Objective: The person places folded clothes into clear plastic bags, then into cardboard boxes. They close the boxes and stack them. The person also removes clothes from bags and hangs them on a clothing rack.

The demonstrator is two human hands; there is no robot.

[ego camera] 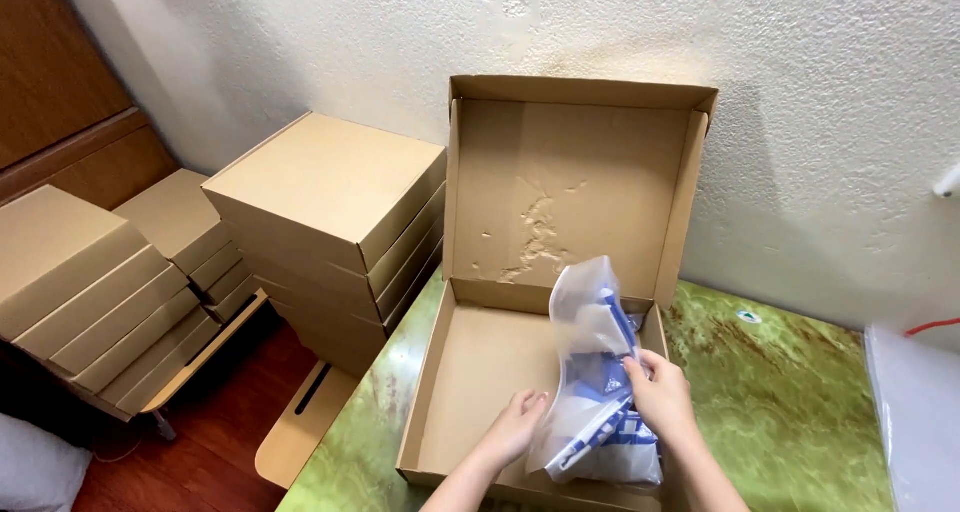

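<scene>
Green marbled table (790, 392) against white wall (800, 92) — stacked cardboard boxes (330, 222).

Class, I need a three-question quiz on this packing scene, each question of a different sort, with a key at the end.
1. True or false: the lid of the open cardboard box leans against the wall.
2. Which hand grips the top of the clear plastic bag? A) left hand B) right hand C) neither
3. Fill in: the closed cardboard boxes are stacked to the ____ of the open one.

Key: 1 true; 2 B, with the left hand at the bag's lower side; 3 left, in several stacks.
</scene>
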